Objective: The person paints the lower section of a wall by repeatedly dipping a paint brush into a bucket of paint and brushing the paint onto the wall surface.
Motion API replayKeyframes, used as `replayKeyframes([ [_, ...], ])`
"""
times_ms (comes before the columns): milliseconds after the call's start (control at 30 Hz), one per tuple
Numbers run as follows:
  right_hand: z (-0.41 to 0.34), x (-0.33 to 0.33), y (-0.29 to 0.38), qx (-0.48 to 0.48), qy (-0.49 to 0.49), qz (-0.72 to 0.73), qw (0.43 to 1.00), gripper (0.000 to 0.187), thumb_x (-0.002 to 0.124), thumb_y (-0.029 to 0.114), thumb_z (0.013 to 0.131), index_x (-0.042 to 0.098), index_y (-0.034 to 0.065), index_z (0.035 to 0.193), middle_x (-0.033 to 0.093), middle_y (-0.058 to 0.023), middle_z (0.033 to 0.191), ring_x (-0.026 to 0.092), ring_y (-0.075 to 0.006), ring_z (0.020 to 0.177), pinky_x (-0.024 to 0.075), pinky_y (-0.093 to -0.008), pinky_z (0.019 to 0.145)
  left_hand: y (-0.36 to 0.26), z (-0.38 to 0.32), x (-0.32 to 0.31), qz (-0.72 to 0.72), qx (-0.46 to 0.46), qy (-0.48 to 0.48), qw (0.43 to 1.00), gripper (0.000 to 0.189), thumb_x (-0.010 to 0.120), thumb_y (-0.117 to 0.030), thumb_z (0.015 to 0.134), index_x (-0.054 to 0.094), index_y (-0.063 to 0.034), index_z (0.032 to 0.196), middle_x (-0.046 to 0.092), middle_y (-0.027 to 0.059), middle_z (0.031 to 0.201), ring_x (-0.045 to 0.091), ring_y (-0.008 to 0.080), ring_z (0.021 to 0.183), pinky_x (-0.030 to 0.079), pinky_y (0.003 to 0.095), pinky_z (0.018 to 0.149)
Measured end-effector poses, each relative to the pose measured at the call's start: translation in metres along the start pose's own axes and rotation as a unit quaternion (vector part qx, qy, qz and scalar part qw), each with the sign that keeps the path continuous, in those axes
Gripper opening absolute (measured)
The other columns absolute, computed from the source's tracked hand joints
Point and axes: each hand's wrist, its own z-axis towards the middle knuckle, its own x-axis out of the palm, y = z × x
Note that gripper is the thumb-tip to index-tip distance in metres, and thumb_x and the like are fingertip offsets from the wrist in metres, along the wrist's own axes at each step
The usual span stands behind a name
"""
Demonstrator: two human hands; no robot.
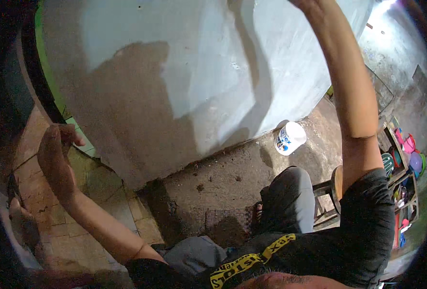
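My left hand (57,160) is raised at the left, its fingers bent towards the wall's end. It is near a dark upright edge (42,76) with a green strip beside it; whether it touches there I cannot tell. No object shows in it. My right forearm (354,94) reaches up past the top of the picture, and the right hand is out of view. Before me stands a pale, smooth wall (213,72) with patchy light colouring. Shadows of my head and arm fall across it. A white paint bucket (291,139) bearing writing stands at the wall's foot.
A wooden stool (337,189) stands beside my leg (293,195). At the right are wooden shelves (403,177) with colourful plasticware (415,160). Rough concrete floor (213,173) meets tiles (80,220) at the left. A patterned mat (217,218) lies below me.
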Motion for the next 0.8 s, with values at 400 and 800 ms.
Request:
replayKeyframes([
  [400, -0.142, 0.002, -0.112, 0.438, 0.018, 0.119, 0.891, 0.030, 0.037, 0.018, 0.096, 0.054, -0.0049, 0.106, 0.039, 0.0050, 0.058, 0.022, -0.0041, 0.036, 0.0180, -0.0199, 0.029, 0.020, -0.002, 0.000, -0.032, -0.017, -0.011, 0.999, 0.038, 0.044, -0.030, 0.099, 0.059, 0.0027, 0.087, 0.056, 0.0073, 0.075, 0.053, 0.0161, 0.068, 0.044, 0.0299, 0.070],
  [800, 0.001, -0.013, 0.008, 0.061, 0.049, -0.006, 0.997, 0.027, 0.030, 0.015, 0.099, 0.052, 0.0034, 0.088, 0.042, 0.0048, 0.058, 0.028, -0.0053, 0.042, 0.0233, -0.0211, 0.038, 0.007, -0.003, 0.002, -0.008, 0.006, 0.003, 1.000, 0.039, 0.047, -0.034, 0.098, 0.060, -0.0002, 0.083, 0.057, 0.0074, 0.073, 0.053, 0.0159, 0.068, 0.043, 0.0298, 0.069],
])
